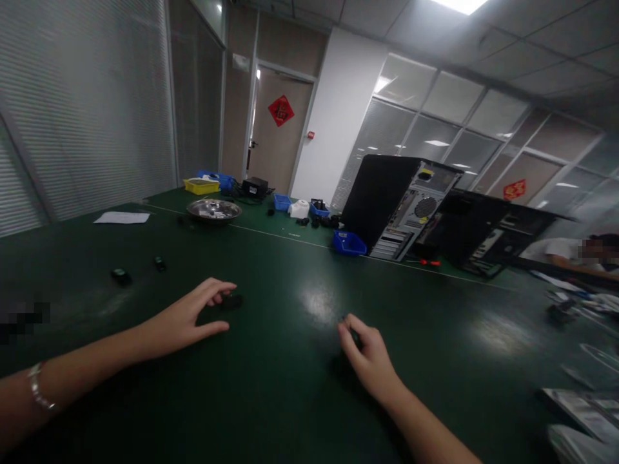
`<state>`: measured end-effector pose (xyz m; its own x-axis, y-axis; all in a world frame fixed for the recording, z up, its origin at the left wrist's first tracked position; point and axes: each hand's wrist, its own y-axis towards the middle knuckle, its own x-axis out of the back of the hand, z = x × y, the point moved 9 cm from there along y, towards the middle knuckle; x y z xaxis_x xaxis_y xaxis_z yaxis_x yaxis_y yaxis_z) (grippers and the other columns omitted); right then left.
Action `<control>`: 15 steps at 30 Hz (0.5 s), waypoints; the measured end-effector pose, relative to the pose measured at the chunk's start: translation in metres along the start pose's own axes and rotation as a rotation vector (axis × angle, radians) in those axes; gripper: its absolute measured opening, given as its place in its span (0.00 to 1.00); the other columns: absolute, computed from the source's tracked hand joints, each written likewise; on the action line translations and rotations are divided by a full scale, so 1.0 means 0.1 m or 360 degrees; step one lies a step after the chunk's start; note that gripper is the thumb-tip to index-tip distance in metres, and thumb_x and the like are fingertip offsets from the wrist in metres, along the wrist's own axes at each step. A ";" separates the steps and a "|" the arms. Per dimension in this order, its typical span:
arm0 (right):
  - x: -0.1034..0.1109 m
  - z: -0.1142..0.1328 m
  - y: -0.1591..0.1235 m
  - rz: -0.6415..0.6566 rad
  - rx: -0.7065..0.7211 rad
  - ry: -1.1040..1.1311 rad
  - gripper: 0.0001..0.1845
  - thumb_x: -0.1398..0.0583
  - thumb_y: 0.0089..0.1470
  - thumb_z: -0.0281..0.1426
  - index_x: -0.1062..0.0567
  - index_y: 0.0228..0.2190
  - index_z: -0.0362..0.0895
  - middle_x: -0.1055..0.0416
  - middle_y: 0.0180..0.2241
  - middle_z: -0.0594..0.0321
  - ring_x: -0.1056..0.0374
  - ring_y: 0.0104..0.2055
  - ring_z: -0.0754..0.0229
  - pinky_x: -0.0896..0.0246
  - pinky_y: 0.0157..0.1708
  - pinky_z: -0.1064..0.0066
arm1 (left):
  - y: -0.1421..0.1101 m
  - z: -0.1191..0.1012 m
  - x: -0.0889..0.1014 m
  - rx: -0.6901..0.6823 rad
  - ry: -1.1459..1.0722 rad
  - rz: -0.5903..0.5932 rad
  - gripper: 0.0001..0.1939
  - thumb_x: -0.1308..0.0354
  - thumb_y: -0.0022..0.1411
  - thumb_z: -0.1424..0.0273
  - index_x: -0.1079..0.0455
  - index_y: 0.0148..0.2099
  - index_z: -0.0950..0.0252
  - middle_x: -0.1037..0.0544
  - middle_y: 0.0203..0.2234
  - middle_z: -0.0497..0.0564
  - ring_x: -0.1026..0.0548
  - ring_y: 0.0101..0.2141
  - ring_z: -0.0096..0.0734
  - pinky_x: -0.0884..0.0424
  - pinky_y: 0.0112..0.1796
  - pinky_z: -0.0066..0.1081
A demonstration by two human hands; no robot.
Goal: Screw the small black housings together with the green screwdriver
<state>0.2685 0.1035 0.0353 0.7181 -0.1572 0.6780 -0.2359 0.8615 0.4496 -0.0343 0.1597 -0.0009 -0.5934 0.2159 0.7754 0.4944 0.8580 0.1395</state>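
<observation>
My left hand [193, 316] is open above the green table [271, 374], thumb stretched out and apart from the fingers. Beside its fingertips lies a small flat black object [233, 301]; whether they touch it I cannot tell. My right hand [367, 354] is closed in a pinch, thumb against forefinger. A tiny dark tip shows at the pinch, but its kind is hidden. Further left on the table are two small dark objects, a larger one [121, 276] and a smaller one [159, 263].
A shiny metal bowl [214, 210] and a white sheet [122, 218] lie at the back left. Behind stand a yellow tray [201, 187], a blue bin [349, 243] and a black computer tower [380, 200]. A person [556, 250] is at the far right.
</observation>
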 end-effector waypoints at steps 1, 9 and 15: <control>0.05 -0.03 0.01 -0.0038 0.0011 -0.0059 0.17 0.49 0.63 0.35 0.40 0.22 0.46 0.46 0.19 0.70 0.45 0.21 0.66 0.49 0.24 0.73 | 0.01 0.02 0.00 0.0014 0.0002 -0.0010 0.33 0.43 0.62 0.53 0.45 0.65 0.56 0.34 0.54 0.56 0.30 0.50 0.45 0.31 0.51 0.41; 0.37 -0.41 0.03 -0.0302 -0.0159 -0.0246 0.17 0.47 0.61 0.39 0.38 0.22 0.46 0.44 0.19 0.70 0.46 0.21 0.64 0.53 0.23 0.71 | 0.04 0.02 -0.02 -0.0010 0.0035 -0.0063 0.29 0.45 0.63 0.56 0.43 0.62 0.61 0.31 0.50 0.56 0.30 0.49 0.44 0.32 0.50 0.42; 0.45 -0.47 0.04 -0.0403 -0.0207 -0.0258 0.17 0.45 0.60 0.39 0.36 0.22 0.46 0.43 0.19 0.69 0.47 0.21 0.63 0.53 0.23 0.70 | 0.04 0.01 -0.02 -0.0064 0.0051 -0.0094 0.28 0.45 0.63 0.56 0.42 0.61 0.62 0.31 0.49 0.57 0.30 0.48 0.44 0.31 0.49 0.43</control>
<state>0.3310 0.1223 0.0403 0.6274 -0.4401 0.6424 0.0302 0.8381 0.5447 -0.0317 0.1631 -0.0020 -0.6020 0.1499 0.7843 0.4848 0.8491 0.2099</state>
